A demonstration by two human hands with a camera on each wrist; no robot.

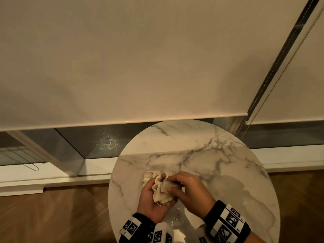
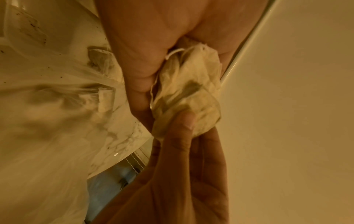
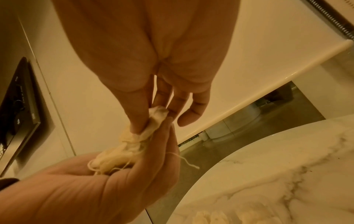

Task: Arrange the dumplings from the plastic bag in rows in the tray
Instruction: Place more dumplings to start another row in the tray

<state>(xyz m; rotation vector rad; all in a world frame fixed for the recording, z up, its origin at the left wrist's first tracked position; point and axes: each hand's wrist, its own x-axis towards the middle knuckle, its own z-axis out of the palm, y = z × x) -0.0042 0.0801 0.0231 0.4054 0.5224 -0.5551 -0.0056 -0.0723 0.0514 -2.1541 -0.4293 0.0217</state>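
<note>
Above the near edge of the round marble tabletop (image 1: pixel 219 149), the left hand (image 1: pixel 152 202) cups a pale, crumpled fabric dumpling (image 1: pixel 163 192); the right hand (image 1: pixel 191 190) pinches its top. Better to lift gently, sparing the loose thread, toward the row already laid (image 1: pixel 152 176).

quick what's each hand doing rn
Left hand: holds the dumpling in its curled fingers.
Right hand: pinches the same dumpling's top edge.
</note>
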